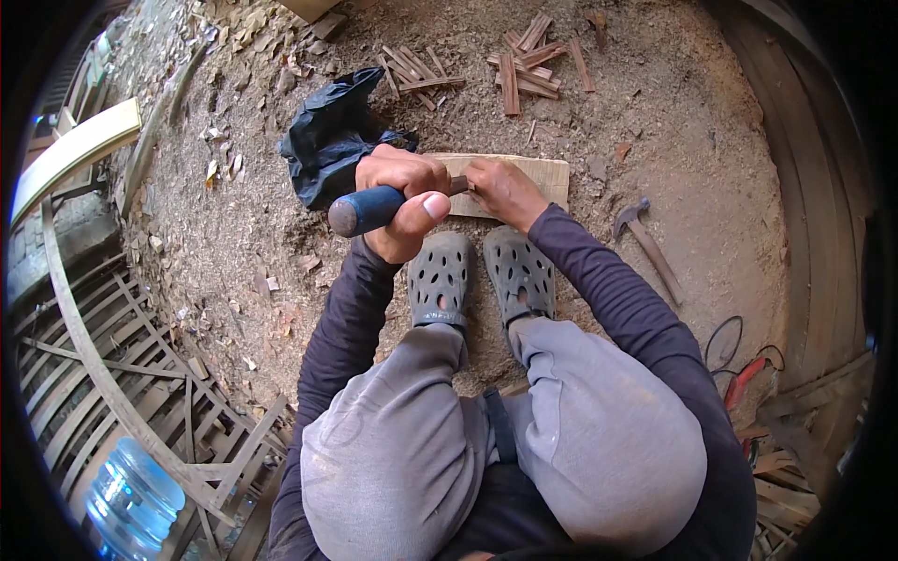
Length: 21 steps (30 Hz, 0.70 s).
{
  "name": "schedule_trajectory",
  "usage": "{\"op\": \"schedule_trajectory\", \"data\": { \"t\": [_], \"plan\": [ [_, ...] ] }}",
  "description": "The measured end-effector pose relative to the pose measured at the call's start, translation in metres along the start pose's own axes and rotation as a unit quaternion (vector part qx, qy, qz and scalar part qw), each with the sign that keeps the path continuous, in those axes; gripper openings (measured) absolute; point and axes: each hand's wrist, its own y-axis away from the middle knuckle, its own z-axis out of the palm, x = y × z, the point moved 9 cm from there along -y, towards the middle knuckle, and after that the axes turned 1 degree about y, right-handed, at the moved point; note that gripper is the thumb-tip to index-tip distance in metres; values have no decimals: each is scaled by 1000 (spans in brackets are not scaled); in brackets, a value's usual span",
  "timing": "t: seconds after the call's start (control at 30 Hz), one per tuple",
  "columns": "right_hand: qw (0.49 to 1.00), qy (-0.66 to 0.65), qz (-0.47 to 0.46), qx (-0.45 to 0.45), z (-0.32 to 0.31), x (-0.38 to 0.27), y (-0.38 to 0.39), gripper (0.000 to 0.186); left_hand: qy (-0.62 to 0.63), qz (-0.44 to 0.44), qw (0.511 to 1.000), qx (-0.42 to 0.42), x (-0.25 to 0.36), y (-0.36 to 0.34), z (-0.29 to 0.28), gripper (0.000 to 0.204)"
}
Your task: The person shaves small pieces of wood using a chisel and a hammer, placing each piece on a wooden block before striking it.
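Observation:
My left hand (pixel 404 192) is closed round the blue handle of a chisel (pixel 360 211), its thumb lying along the side. The handle's worn butt end points left and up toward me, and the blade runs right to the other hand's fingertips. My right hand (pixel 505 192) is closed over a pale wooden board (pixel 550 174), fingers pinched beside the blade's tip. What those fingers pinch is hidden. The board lies on the ground just beyond my grey clogs (pixel 440 276). A crumpled black plastic bag (pixel 323 140) lies left of the board.
Reddish wood strips (pixel 533 70) lie in a pile beyond the board, with more thin strips (pixel 416 73) to their left. A hammer (pixel 647 245) rests on the dirt at right, near a red-handled tool (pixel 746 381). Slatted wood (pixel 140 346) and a blue water jug (pixel 136 496) are at left.

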Motion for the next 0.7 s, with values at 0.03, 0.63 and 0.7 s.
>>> {"op": "schedule_trajectory", "data": {
  "t": [0.03, 0.63, 0.7],
  "plan": [
    [1000, 0, 1, 0, 0, 1, 0, 1, 2, 0, 1000, -6, -1, 0, 1, 43],
    [1000, -8, 13, 0, 2, 4, 1, 5, -4, 9, 994, -109, -3, -6, 19, 47],
    [1000, -28, 5, 9, 4, 7, 1, 6, -33, 2, 996, -82, -5, -7, 17, 47]
  ]
}}
